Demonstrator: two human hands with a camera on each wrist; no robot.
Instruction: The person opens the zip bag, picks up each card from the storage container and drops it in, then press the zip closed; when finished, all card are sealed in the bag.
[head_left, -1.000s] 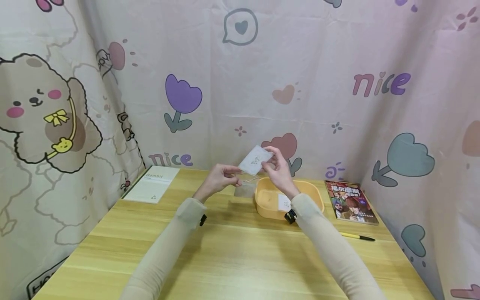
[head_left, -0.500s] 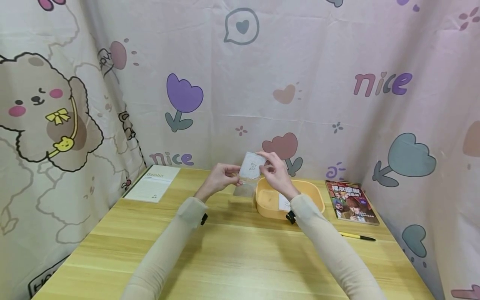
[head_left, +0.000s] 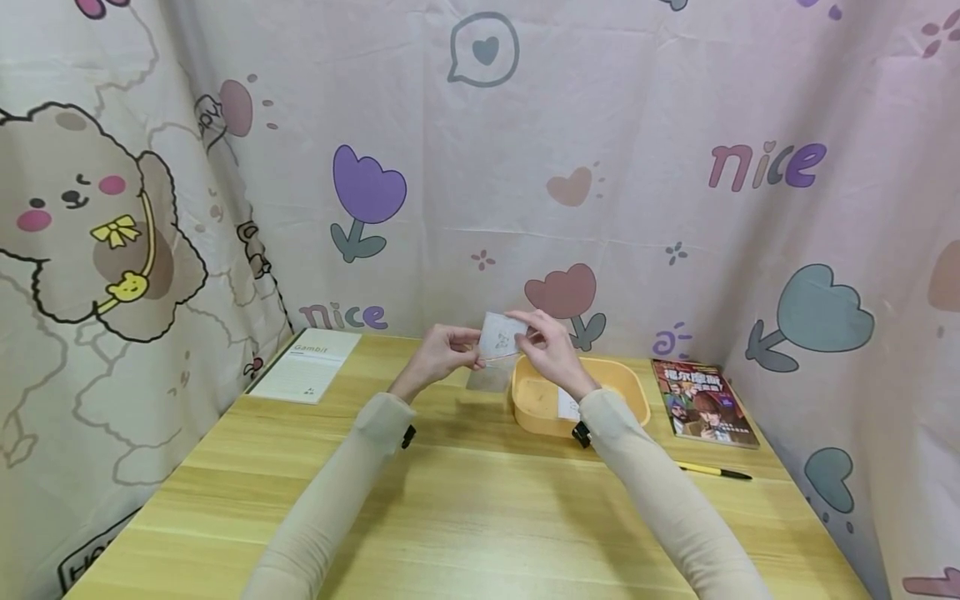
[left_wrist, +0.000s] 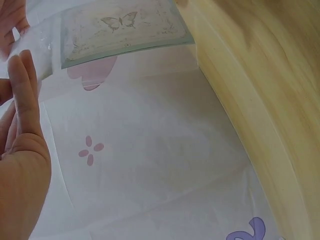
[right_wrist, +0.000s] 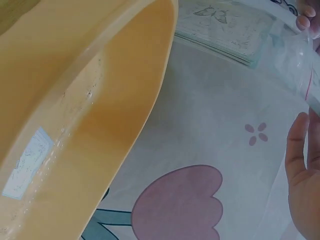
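In the head view my left hand pinches the left edge of a clear resealable bag at its mouth. My right hand grips a small pale card with a butterfly drawing, its lower edge at the bag's mouth. A stack of butterfly-printed cards shows through the plastic in the left wrist view. The bag's red seal line appears between both hands in the right wrist view. Fingers partly hide the held card's right side.
Under my right forearm stands a yellow plastic basin with a white card inside. A magazine and a yellow pen lie to the right. A white Gambit notebook lies at the back left. A patterned curtain hangs behind the table.
The card has come down and turned more upright, its lower edge now at the bag's mouth. My right hand has lowered with it; my left hand stays in place.
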